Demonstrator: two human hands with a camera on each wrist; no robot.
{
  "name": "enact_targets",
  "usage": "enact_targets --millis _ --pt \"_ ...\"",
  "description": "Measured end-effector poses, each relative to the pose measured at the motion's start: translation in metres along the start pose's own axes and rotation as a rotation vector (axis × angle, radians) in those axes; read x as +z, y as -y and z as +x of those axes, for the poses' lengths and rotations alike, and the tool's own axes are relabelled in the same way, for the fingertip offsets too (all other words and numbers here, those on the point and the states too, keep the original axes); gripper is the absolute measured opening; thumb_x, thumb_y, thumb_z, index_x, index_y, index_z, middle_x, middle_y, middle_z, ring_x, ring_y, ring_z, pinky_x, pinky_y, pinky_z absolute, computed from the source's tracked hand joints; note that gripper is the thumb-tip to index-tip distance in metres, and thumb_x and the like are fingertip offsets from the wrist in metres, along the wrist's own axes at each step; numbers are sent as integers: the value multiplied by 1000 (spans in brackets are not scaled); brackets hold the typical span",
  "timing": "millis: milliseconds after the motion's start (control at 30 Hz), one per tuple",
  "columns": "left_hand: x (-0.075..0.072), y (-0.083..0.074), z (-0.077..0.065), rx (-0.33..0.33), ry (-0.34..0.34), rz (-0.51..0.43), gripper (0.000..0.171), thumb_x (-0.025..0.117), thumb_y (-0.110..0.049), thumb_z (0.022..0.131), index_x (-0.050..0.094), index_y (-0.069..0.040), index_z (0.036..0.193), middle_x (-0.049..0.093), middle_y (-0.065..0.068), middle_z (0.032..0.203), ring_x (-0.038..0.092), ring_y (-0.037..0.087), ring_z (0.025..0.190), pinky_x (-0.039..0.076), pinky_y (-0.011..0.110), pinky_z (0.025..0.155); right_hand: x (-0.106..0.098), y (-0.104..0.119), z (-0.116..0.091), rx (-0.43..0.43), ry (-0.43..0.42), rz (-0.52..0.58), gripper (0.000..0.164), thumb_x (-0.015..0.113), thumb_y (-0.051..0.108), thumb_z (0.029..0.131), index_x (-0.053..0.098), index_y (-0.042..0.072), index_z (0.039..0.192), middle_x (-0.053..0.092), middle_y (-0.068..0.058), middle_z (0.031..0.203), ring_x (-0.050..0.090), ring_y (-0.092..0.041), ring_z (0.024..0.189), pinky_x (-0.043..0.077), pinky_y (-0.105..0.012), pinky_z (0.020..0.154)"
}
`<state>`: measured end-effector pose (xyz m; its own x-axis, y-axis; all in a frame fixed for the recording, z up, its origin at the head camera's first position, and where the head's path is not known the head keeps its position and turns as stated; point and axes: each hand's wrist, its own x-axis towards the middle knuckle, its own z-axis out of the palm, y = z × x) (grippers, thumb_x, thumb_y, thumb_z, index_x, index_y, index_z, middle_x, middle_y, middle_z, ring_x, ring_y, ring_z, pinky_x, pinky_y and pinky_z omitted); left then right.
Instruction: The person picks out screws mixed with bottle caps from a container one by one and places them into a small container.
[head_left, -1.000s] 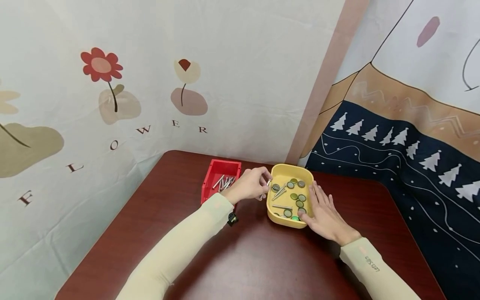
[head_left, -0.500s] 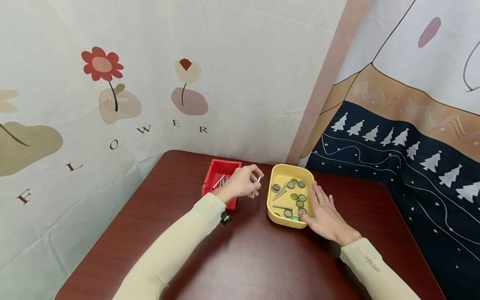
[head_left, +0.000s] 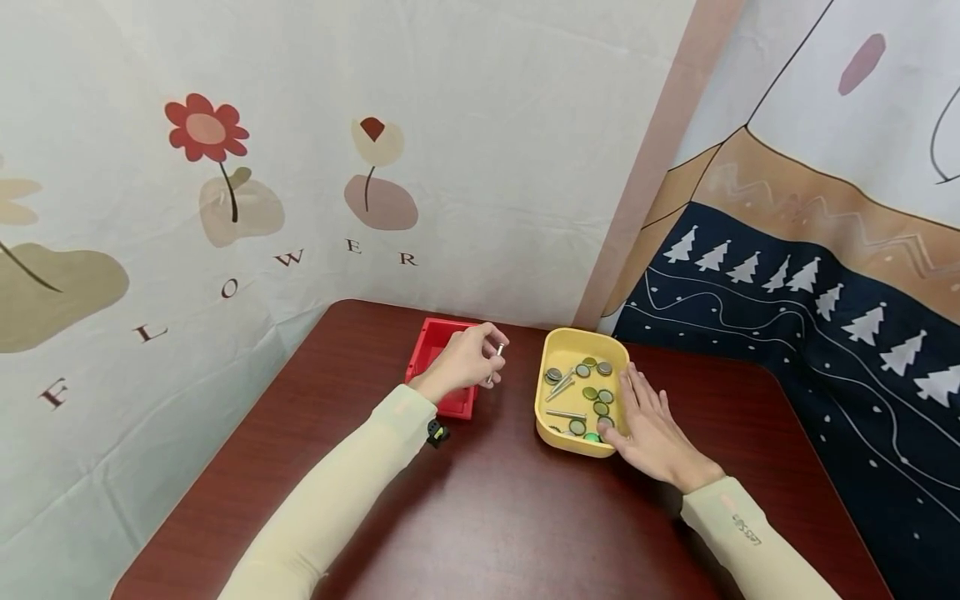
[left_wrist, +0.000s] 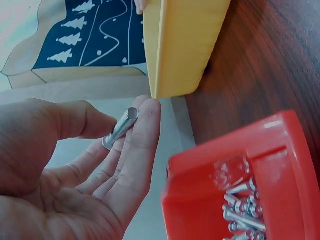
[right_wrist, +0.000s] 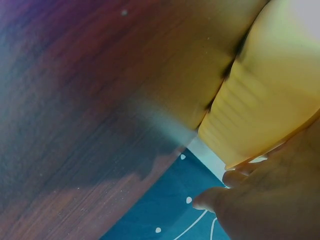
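Observation:
My left hand (head_left: 459, 363) pinches a silver bolt (head_left: 496, 363) between thumb and fingers, above the right side of a red bin (head_left: 424, 350). In the left wrist view the bolt (left_wrist: 121, 128) has a smooth shank and a wider head. Several more bolts (left_wrist: 246, 215) lie in the bin; the hand hides them from the head camera. My right hand (head_left: 651, 435) rests against the right wall of a yellow tray (head_left: 573, 447), fingers straight, thumb over its near corner. Inside the tray lie several bottle caps (head_left: 601, 408) and a few bolts (head_left: 566, 414).
Both containers stand on a dark red-brown table (head_left: 480, 508), with a gap between them. A pale printed cloth (head_left: 480, 167) hangs behind the table, and a navy cloth with white trees (head_left: 750, 308) hangs at the right.
My left hand has moved left, from the yellow tray's left rim to over the red bin, still holding the bolt. The right hand stays in place on the tray.

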<state>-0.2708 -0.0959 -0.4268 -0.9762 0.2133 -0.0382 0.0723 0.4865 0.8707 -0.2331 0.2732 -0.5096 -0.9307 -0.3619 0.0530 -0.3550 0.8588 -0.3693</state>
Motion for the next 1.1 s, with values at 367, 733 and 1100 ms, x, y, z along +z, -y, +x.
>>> enact_targets --millis 367,733,1100 --pt "-21 15 -1 -20 -68 24 34 76 -5 110 70 -9 143 79 18 116 88 38 93 75 44 78 1 0 -1 -2 1 3 105 64 55 114 12 -3 185 -2 -22 197 9 -55 181 12 -85 140" --pt "-36 27 2 -22 -121 107 35 71 -5 110 69 -4 145 80 17 111 85 30 86 73 44 78 0 0 0 -2 -1 8 105 64 55 114 11 -3 185 -2 -22 197 8 -55 181 11 -85 140" --pt "-49 40 11 -65 -155 250 34 74 -7 109 72 -6 143 80 19 118 83 25 88 69 31 74 0 1 1 3 7 15 105 64 53 114 10 -2 185 -3 -22 197 7 -54 181 10 -85 141"
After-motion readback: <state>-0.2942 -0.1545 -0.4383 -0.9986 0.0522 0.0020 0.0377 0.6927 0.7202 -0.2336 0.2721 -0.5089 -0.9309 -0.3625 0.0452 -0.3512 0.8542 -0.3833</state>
